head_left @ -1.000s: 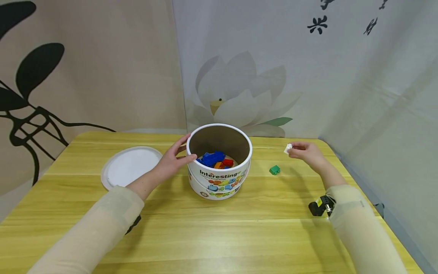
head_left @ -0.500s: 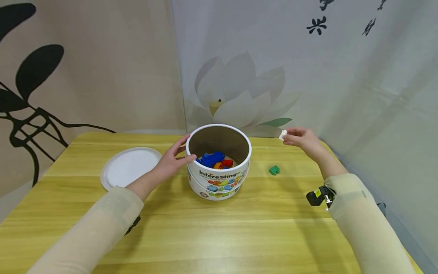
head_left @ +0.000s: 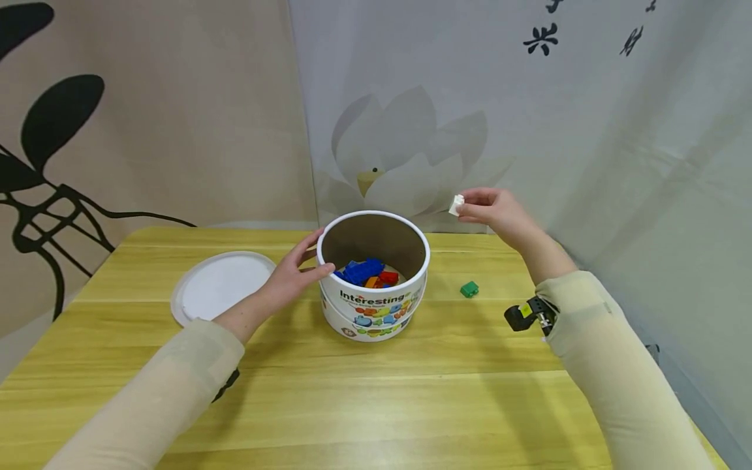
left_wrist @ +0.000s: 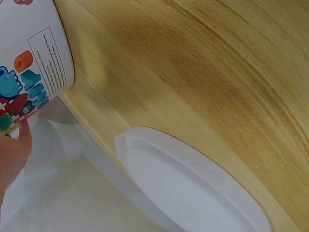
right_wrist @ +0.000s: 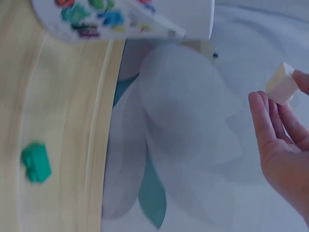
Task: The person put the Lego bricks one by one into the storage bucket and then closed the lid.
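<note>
A round white bucket point(head_left: 376, 316) with printed pictures of colourful toys stands mid-table. Inside it lie blue bricks point(head_left: 363, 271), a red brick point(head_left: 389, 277) and orange pieces. My left hand point(head_left: 288, 277) rests against the bucket's left side, fingers spread along the outer wall and thumb across the rim. In the left wrist view one of its fingertips touches the printed wall. My right hand point(head_left: 496, 212) is raised at the bucket's upper right, pinching a small white toy brick point(head_left: 456, 205) between thumb and fingertips. A green toy brick point(head_left: 469, 289) lies on the table below that hand.
To the bucket's left lies a round white lid point(head_left: 220, 284), partly behind the left forearm. The wooden table point(head_left: 376, 405) ends at the back near a printed cloth backdrop point(head_left: 411, 98). Another cloth hangs along the right side.
My right hand has risen and moved left toward the bucket, carrying the white toy brick. The left hand, bucket and green brick stay put.
</note>
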A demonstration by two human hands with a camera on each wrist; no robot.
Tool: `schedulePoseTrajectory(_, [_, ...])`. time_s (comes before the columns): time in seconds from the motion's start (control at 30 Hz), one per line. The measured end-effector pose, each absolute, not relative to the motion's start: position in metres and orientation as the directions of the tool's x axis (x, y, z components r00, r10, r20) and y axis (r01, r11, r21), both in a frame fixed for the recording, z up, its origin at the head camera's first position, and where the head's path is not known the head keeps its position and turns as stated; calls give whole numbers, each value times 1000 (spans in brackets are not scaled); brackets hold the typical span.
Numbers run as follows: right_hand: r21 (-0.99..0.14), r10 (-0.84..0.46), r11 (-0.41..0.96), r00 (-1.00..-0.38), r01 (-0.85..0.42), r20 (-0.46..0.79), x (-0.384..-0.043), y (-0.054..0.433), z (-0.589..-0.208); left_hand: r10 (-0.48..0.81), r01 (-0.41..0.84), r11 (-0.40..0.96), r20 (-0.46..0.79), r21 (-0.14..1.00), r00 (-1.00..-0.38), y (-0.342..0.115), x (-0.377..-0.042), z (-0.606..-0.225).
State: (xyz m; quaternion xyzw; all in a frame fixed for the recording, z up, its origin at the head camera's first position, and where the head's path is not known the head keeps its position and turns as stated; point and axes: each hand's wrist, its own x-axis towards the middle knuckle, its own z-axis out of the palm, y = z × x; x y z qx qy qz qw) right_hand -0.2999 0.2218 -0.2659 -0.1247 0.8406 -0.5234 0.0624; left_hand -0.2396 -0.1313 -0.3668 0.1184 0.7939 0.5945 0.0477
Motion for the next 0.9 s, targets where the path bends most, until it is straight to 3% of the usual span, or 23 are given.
schedulePoseTrajectory(0.2, [-914, -364, 361, -930, -186, 45, -300, 192, -264, 243, 137, 264, 72, 955, -967, -132, -240, -368])
schedulePoseTrajectory(0.47, [-895, -426, 390, -904, -216, 32, -298, 164, -272, 246, 132, 254, 68, 958, -967, -132, -241, -370])
schedulePoseTrajectory(0.9, [-888, -454, 406, -891, -214, 7, -297, 164, -281, 251, 117, 250, 53, 961, -967, -133, -241, -370])
